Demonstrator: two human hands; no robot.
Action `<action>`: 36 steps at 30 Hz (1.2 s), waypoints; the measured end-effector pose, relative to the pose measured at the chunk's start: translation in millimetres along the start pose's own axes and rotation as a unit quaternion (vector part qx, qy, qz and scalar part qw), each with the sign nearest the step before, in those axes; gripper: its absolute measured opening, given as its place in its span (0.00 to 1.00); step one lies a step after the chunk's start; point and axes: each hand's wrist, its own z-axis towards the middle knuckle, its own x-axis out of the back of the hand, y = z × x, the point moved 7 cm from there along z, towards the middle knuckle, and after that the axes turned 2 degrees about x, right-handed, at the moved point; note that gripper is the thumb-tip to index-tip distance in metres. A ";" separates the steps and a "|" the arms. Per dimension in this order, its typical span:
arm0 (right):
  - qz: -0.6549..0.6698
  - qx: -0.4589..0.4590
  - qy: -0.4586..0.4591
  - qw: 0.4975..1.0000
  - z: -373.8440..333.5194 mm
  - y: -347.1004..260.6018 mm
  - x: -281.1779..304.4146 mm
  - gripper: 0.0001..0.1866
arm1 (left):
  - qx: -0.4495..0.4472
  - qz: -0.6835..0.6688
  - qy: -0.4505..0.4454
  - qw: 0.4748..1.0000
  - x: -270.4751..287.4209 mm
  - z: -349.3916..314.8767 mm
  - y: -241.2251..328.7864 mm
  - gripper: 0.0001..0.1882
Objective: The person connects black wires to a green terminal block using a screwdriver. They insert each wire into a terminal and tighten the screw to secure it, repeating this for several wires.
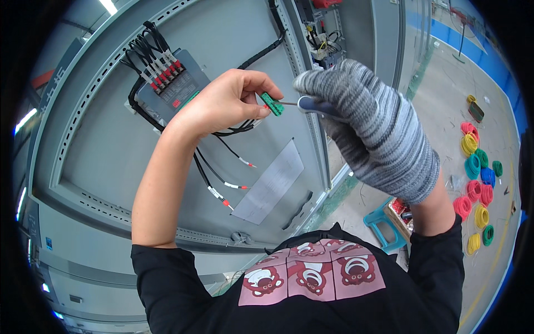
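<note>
Between the fingertips of my bare left hand (pixel 231 100) is a small green terminal block connector (pixel 272 104). My right hand (pixel 370 119), in a grey striped knit glove, is closed around the dark handle of a screwdriver (pixel 318 107). Its thin metal shaft points left and its tip meets the connector. Black wires (pixel 236 131) run behind my left hand; whether they enter the connector is hidden. Below hang loose black wires (pixel 214 189) with white sleeves and red ferrules. A grey module (pixel 175 83) on the panel stands left of my left hand, with black wires in its top row.
The grey cabinet door (pixel 100 150) carries a white paper sheet (pixel 271 183). Rightward lie another open cabinet with components (pixel 325 44), a blue stool (pixel 385 225) and several coloured wire coils (pixel 473 167) on the floor. A fan (pixel 463 33) stands far right.
</note>
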 end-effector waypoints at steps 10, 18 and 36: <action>-0.189 -0.003 -0.098 0.977 4.9 2.1 -5.1 0.27 | 0.016 0.026 0.026 0.999 0.7 -1.4 8.7 0.13; -0.131 0.015 -0.061 0.989 7.5 3.7 2.1 0.27 | 0.012 -0.010 0.007 1.000 2.0 3.3 3.8 0.13; -0.126 0.002 -0.050 0.991 1.7 9.3 -2.5 0.25 | 0.028 0.026 0.021 0.999 4.9 1.4 -1.6 0.13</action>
